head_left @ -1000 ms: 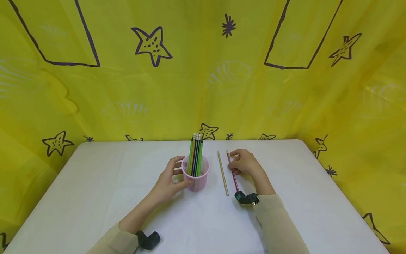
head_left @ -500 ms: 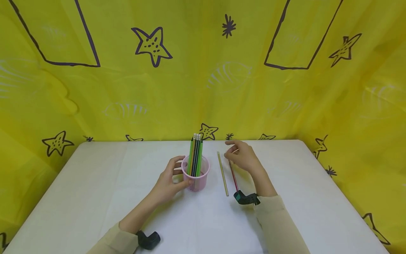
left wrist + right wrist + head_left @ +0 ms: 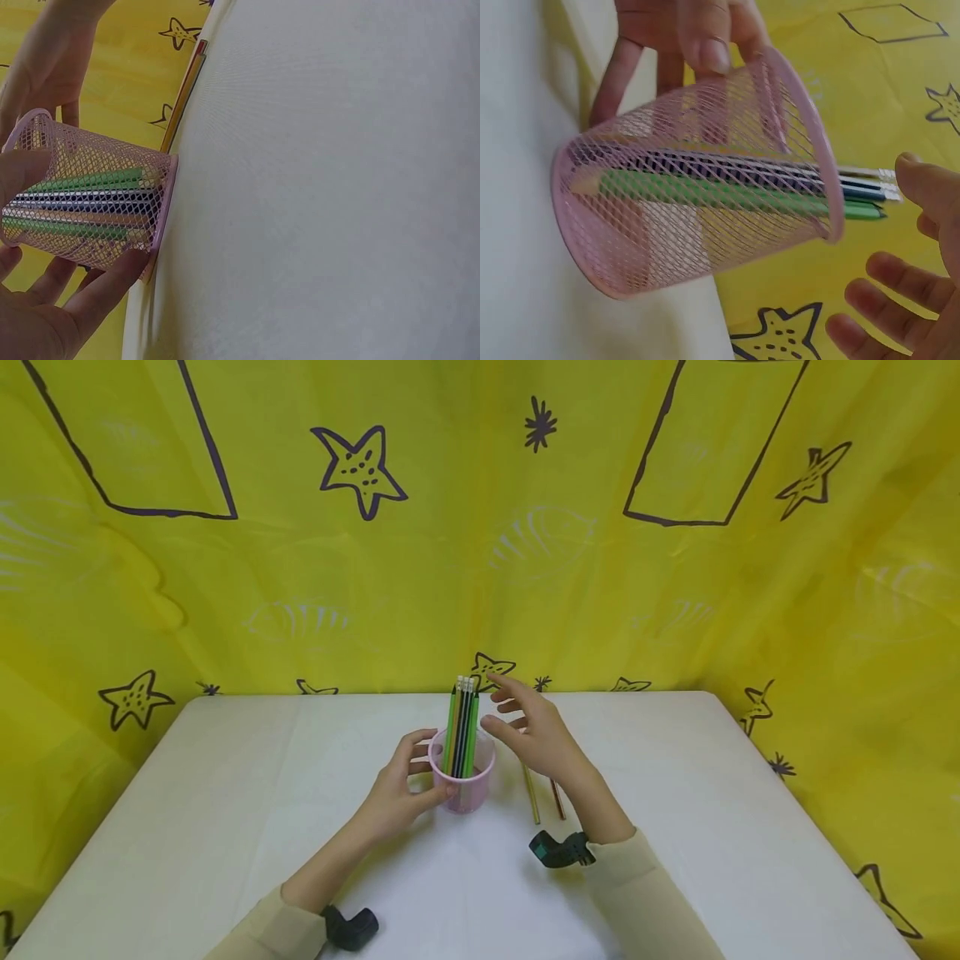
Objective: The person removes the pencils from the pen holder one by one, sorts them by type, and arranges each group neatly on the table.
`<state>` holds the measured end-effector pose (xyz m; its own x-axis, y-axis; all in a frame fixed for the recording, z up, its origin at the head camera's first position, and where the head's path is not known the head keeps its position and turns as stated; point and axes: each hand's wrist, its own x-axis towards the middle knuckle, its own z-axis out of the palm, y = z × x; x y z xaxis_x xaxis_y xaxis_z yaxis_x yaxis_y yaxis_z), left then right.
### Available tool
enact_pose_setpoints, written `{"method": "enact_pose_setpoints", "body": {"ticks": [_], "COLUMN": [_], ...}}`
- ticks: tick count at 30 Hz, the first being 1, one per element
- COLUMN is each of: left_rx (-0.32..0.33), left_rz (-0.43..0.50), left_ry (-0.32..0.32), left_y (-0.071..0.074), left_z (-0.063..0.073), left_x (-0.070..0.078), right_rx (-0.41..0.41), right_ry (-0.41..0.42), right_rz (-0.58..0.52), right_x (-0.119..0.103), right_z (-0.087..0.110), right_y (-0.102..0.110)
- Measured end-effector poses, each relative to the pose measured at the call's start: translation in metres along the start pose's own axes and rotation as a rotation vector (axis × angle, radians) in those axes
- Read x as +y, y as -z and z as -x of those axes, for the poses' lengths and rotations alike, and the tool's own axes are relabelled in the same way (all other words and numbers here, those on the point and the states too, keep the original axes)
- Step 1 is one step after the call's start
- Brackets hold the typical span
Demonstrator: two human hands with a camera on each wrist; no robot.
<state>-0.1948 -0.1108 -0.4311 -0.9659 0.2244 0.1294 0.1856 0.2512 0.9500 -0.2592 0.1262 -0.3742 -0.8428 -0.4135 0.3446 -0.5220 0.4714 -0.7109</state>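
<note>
A pink mesh pencil cup (image 3: 474, 797) stands upright on the white table, its wall gripped by my left hand (image 3: 393, 795), thumb at the front and fingers round the far side. Several pencils (image 3: 462, 731), green, black and gold, lean inside the cup, some with white eraser ends up. My right hand (image 3: 542, 733) is raised just right of the pencils' tops, fingers spread and apart from them. In the right wrist view its thumb (image 3: 926, 187) is close to the eraser ends. Beneath the right hand lie a yellow pencil (image 3: 531, 797) and a red pencil (image 3: 557, 800), partly hidden.
The white table (image 3: 225, 810) reaches back to a yellow curtain (image 3: 420, 585) printed with stars and fish. Black wrist cameras sit on the left wrist (image 3: 351, 928) and right wrist (image 3: 557, 849).
My right hand has let go of the red pencil, lifted off and moved left to the pencil tops in the cup. My left hand and the cup have stayed put.
</note>
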Motion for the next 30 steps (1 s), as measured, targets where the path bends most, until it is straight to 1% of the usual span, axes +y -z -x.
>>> {"method": "enact_pose_setpoints", "body": {"ticks": [5,11,21,25,27,30], "left_rx": [-0.012,-0.021,-0.016,-0.013,-0.012,-0.012], "left_rz": [-0.006,-0.001,0.002,0.004,0.007,0.014], "left_ry": [-0.004,-0.015,-0.012,-0.007,-0.006,-0.004], "left_y": [0.000,0.002,0.002,0.002,0.002,0.002], "left_z": [0.000,-0.001,0.000,0.001,0.001,0.000], "left_x": [-0.002,-0.004,-0.004,-0.003,-0.003,-0.003], "right_rx": [-0.039,-0.064,-0.006,0.056,0.074,0.066], "right_ry": [0.001,0.023,0.065,0.058,0.041,0.001], "right_rz": [0.043,0.037,0.022,-0.040,-0.114,-0.247], "right_x": [-0.004,-0.007,-0.012,-0.013,-0.013,-0.013], "right_z": [0.001,0.001,0.002,0.001,0.001,0.001], "right_y": [-0.013,-0.019,-0.014,-0.012,-0.010,-0.008]}}
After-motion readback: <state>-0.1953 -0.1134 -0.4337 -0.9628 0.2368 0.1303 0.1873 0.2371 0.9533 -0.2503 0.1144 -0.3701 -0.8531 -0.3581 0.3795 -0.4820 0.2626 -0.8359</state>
